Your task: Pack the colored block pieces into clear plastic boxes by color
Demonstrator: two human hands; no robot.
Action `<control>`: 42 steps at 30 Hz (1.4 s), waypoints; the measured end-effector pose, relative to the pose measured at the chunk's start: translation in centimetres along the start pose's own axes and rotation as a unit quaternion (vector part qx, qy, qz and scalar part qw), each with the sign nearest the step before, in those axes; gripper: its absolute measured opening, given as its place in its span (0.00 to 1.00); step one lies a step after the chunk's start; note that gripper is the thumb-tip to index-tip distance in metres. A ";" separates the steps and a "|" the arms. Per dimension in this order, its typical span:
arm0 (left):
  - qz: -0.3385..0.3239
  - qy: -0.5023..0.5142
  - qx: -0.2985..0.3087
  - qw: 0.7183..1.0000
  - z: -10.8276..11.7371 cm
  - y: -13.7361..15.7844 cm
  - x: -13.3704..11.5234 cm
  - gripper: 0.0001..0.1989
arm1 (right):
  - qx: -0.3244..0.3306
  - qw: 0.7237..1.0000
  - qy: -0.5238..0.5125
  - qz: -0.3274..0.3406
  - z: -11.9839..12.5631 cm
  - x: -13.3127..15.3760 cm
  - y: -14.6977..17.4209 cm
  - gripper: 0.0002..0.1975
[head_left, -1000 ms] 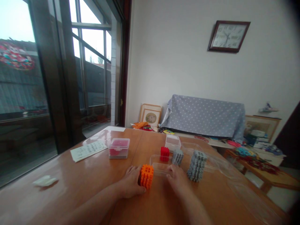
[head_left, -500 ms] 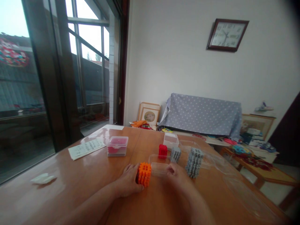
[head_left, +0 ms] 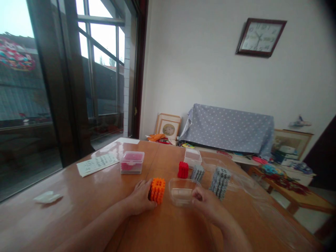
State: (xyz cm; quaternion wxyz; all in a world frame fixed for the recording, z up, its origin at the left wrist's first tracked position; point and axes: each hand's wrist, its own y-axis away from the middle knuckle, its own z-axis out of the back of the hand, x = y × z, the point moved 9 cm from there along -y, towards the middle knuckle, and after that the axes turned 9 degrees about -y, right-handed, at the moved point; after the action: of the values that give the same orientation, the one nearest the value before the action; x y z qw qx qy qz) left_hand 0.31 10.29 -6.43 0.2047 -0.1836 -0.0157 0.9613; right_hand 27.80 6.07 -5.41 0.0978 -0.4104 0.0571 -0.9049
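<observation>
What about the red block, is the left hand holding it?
No, the left hand holds the orange block; the red block stands farther back.

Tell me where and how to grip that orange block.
Probably around its sides, mid-height, from the left, where the left hand is: the orange block stands upright, its toothed sides should resist slipping, and the clear container sits to its right.
</observation>
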 end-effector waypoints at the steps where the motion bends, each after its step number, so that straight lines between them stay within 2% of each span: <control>1: 0.001 0.000 -0.001 1.000 0.0 -0.1 0.2 0.34 | 0.003 1.000 -0.001 -0.002 0.0 0.2 0.1 0.03; 6: -0.001 -0.002 0.001 1.000 -0.3 -0.5 0.6 0.37 | -0.005 1.000 -0.002 -0.009 0.2 0.8 0.0 0.04; 10: 0.000 -0.002 0.005 1.000 -0.1 -0.4 0.3 0.38 | -0.040 0.999 -0.015 -0.002 0.1 0.8 -0.6 0.03; 16: -0.020 0.005 0.005 1.000 0.0 0.4 -1.1 0.31 | -0.064 0.998 -0.024 0.017 -1.3 1.0 -1.8 0.04; 24: -0.043 0.013 0.020 0.999 -0.2 2.0 -3.7 0.25 | -0.084 0.992 -0.062 0.067 -2.8 3.1 -2.7 0.12; 34: -0.053 0.025 0.023 0.998 -0.7 2.3 -4.4 0.25 | -0.060 0.986 -0.130 0.085 -4.5 3.1 -3.5 0.13; 42: -0.059 0.043 0.014 0.997 -1.0 2.6 -5.6 0.27 | -0.042 0.976 -0.204 0.069 -4.7 3.2 -3.2 0.14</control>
State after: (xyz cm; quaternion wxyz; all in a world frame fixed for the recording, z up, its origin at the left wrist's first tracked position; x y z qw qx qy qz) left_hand 4.43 5.67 -5.71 0.2644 -0.2206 -0.0039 0.9388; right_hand 21.82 8.62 -5.58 0.1517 -0.5852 0.1022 -0.7900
